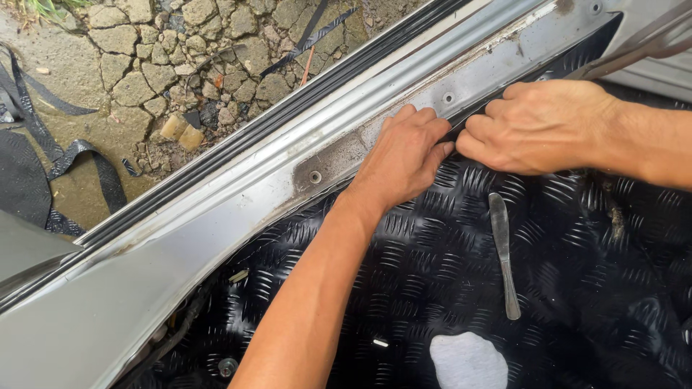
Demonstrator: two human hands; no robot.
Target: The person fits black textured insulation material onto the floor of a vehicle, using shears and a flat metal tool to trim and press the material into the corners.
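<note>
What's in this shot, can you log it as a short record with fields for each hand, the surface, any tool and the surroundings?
left hand: fingers pressed on the edge of the black patterned floor mat at the metal door sill
right hand: gripping the same mat edge, beside the left
tool: flat metal tool lying loose on the mat
mat: white-grey patch near the bottom
outside: cracked ground, black strips

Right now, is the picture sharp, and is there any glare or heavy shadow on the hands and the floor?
Head view: soft, even daylight; both hands, left hand and right hand, are sharp, with no hard shadows. The glossy black ridged floor mat throws small highlights, and the flat grey metal tool and grey metal door sill shine mildly. No blur.
</note>
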